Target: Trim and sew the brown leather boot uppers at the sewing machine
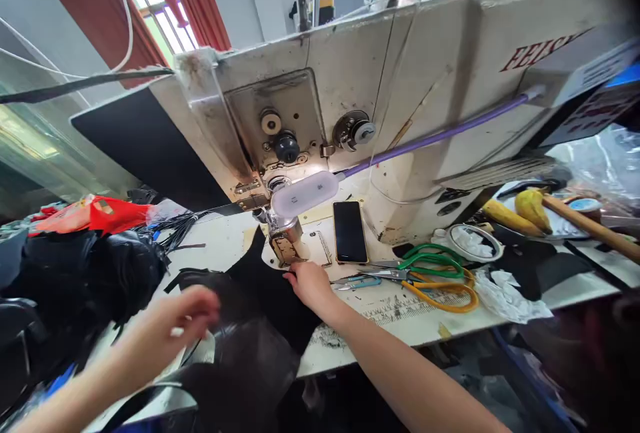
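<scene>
My right hand (313, 289) is at the sewing machine (425, 86), its fingers drawn together on the edge of a black piece of material (280, 303), just in front of the presser foot area (287, 249). That piece lies flat on the machine bed and runs down toward me, where a shinier black part (255, 353) hangs over the front edge. My left hand (187, 316) hovers to the left, above the black material, blurred by motion with fingers bent. A small white spot shows at its fingers; I cannot tell what it is.
Right of the needle lie a phone (350, 233), green-handled scissors (433, 259), orange-handled scissors (445, 293) and small blue snips (363, 283). Farther right are a white bowl (475, 243), crumpled tissue (515, 296) and bananas (533, 209). Black material (110, 273) is heaped at left.
</scene>
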`<state>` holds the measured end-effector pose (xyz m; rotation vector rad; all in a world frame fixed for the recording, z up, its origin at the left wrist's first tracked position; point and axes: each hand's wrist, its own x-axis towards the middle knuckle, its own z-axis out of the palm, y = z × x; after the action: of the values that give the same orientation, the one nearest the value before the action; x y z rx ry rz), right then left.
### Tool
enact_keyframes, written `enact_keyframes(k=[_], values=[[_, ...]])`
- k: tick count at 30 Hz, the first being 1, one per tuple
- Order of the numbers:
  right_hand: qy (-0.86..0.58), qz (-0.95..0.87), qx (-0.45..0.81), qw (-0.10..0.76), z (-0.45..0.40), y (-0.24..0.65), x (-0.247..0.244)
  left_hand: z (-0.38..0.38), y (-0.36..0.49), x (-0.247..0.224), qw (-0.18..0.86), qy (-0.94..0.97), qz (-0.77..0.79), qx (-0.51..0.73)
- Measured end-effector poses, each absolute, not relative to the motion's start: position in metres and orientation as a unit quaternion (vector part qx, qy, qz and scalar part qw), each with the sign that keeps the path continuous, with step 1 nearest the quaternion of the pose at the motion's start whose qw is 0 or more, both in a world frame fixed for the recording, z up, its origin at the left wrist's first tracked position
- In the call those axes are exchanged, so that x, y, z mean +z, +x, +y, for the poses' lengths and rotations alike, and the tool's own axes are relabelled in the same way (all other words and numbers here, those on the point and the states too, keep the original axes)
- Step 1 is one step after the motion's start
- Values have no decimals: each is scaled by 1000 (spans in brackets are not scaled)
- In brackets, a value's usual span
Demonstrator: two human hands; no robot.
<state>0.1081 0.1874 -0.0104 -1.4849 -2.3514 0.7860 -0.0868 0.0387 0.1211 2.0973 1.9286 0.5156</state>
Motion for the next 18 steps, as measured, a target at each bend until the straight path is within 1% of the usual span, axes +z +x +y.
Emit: enact_keyframes(k=[1, 2, 4, 6, 9, 11, 13, 16, 18], values=[[-510, -810, 264, 117, 187, 109, -11, 44, -78, 105, 147, 759, 626, 104], [-511, -813, 257, 109, 187, 111, -12, 45, -70, 86, 119, 801, 584, 60], [-517, -816, 241, 95, 184, 116, -14, 39, -61, 42, 9, 848, 529, 8], [-524, -817, 222, 89, 178, 121, -16, 25, -67, 0, -54, 874, 483, 16], [-526, -824, 191, 93, 164, 127, -14, 12, -91, -39, -71, 861, 495, 95], [-523, -830, 165, 99, 157, 139, -10, 14, -104, -50, -81, 829, 534, 143], [-528, -833, 132, 104, 156, 167, -5, 19, -106, -55, -121, 819, 539, 156], [-572, -812, 69, 96, 166, 239, 0, 23, -91, -56, -183, 828, 509, 149], [-593, -801, 38, 75, 178, 290, -3, 23, -77, -53, -170, 822, 519, 159]])
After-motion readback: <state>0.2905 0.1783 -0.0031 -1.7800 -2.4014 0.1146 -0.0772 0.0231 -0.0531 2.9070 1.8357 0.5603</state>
